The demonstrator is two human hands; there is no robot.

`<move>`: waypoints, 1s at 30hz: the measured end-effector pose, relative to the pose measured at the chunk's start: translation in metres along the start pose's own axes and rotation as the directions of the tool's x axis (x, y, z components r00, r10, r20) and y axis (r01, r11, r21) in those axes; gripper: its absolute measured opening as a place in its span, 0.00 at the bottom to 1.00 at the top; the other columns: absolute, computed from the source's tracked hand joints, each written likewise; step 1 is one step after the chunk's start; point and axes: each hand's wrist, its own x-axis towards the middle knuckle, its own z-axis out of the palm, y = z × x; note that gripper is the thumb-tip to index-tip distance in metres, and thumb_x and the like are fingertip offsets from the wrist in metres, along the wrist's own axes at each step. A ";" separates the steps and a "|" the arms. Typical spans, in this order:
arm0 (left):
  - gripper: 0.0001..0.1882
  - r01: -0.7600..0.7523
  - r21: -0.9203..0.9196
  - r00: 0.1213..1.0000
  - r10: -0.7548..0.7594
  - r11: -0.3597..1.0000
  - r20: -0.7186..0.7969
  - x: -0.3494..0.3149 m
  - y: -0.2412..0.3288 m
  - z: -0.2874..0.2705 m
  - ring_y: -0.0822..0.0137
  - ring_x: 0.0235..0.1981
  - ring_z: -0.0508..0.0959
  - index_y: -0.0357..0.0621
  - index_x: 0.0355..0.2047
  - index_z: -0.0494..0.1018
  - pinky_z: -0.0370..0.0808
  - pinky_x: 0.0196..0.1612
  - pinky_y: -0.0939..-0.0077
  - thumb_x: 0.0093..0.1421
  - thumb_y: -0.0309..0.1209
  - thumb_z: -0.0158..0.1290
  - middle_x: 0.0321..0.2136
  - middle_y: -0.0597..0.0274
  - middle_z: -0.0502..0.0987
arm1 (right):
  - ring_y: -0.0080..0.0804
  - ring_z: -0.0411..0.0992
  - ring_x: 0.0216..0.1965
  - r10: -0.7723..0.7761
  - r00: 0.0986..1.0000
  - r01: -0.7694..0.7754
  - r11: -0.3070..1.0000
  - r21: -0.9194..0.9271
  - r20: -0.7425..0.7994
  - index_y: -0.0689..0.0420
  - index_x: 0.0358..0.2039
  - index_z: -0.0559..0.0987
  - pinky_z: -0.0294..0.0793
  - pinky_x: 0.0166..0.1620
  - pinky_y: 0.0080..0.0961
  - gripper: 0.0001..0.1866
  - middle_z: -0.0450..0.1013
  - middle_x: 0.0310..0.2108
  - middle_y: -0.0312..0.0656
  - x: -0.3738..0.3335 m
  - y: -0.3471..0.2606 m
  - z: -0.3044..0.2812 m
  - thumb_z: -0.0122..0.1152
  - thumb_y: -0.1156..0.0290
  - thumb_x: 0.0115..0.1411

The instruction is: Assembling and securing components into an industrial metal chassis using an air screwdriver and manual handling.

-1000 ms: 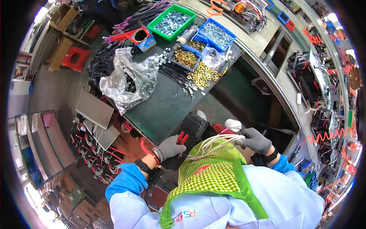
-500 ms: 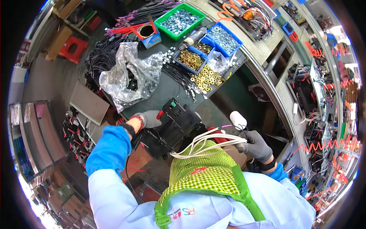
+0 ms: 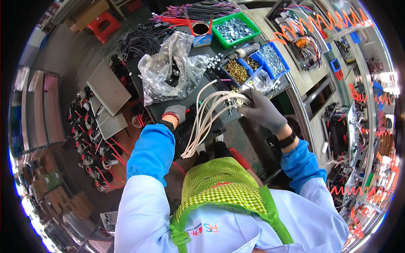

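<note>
My right hand (image 3: 266,113), in a grey glove, is closed round the end of a bundle of white cables (image 3: 206,110). The cables arch over to the left and down in front of a black plastic unit (image 3: 202,133), which they partly hide. At the unit's upper left, my left hand (image 3: 178,112), also gloved in grey, has its fingers curled at short red wires (image 3: 189,110); the fingertips are partly hidden. Just beyond the hands is the front edge of a dark worktable (image 3: 168,109).
On the table lie a clear plastic bag (image 3: 168,76), blue bins of brass nuts (image 3: 235,71), a green bin (image 3: 253,31) of metal parts and a power tool (image 3: 244,51). Wired units (image 3: 97,139) stand at left, near a red stool (image 3: 104,26). Orange coiled hoses (image 3: 325,21) hang at right.
My right hand has lifted up and forward, raising the cable bundle into an arch before the table. The view has shifted; my left hand stays at the black unit.
</note>
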 end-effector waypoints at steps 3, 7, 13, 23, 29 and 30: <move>0.24 0.081 -0.099 0.993 -0.089 0.992 -0.078 -0.005 -0.015 0.016 0.46 0.49 0.77 0.44 0.50 0.73 0.73 0.52 0.56 0.56 0.43 0.54 0.48 0.44 0.77 | 0.31 0.74 0.35 -0.145 0.987 0.132 0.978 -0.159 -0.072 0.63 0.45 0.73 0.72 0.40 0.30 0.23 0.75 0.33 0.45 0.057 0.011 0.012 0.68 0.64 0.53; 0.27 0.037 -0.060 0.978 -0.049 0.997 -0.204 -0.057 0.003 -0.028 0.47 0.46 0.78 0.43 0.51 0.70 0.74 0.50 0.56 0.56 0.46 0.54 0.44 0.46 0.78 | 0.43 0.77 0.42 -0.228 0.958 0.145 0.909 -0.390 -0.175 0.61 0.48 0.74 0.75 0.45 0.32 0.27 0.78 0.39 0.50 0.094 0.014 0.015 0.70 0.60 0.51; 0.13 -0.245 -0.240 0.719 0.010 0.939 -0.695 -0.096 0.002 -0.108 0.45 0.37 0.79 0.46 0.44 0.75 0.75 0.42 0.56 0.59 0.32 0.49 0.33 0.46 0.79 | 0.48 0.72 0.49 -0.415 0.903 0.241 0.700 -0.672 -0.109 0.51 0.54 0.73 0.71 0.52 0.42 0.28 0.74 0.49 0.48 0.144 0.043 0.014 0.67 0.55 0.54; 0.22 0.204 -0.121 0.828 -0.237 0.971 -0.508 0.053 -0.023 -0.102 0.48 0.47 0.79 0.44 0.50 0.75 0.74 0.51 0.52 0.62 0.44 0.46 0.46 0.46 0.78 | 0.51 0.63 0.60 -0.475 0.880 0.257 0.523 -0.813 -0.028 0.47 0.57 0.71 0.64 0.60 0.44 0.31 0.65 0.59 0.48 0.175 0.036 -0.119 0.67 0.60 0.52; 0.18 0.354 -0.095 0.837 -0.361 0.930 -0.412 0.094 -0.050 -0.064 0.54 0.42 0.82 0.48 0.38 0.83 0.78 0.43 0.61 0.59 0.44 0.50 0.40 0.51 0.82 | 0.53 0.57 0.64 -0.262 0.950 0.240 0.269 -0.933 0.169 0.45 0.65 0.63 0.61 0.62 0.45 0.42 0.59 0.64 0.48 0.228 0.052 -0.207 0.63 0.72 0.46; 0.17 0.318 -0.155 0.848 -0.354 0.935 -0.394 0.099 -0.039 -0.074 0.52 0.43 0.82 0.45 0.39 0.82 0.78 0.44 0.59 0.58 0.42 0.51 0.41 0.49 0.81 | 0.53 0.62 0.60 -0.243 0.947 0.247 0.137 -0.959 0.209 0.44 0.66 0.61 0.64 0.59 0.44 0.44 0.61 0.62 0.49 0.234 0.066 -0.216 0.62 0.74 0.45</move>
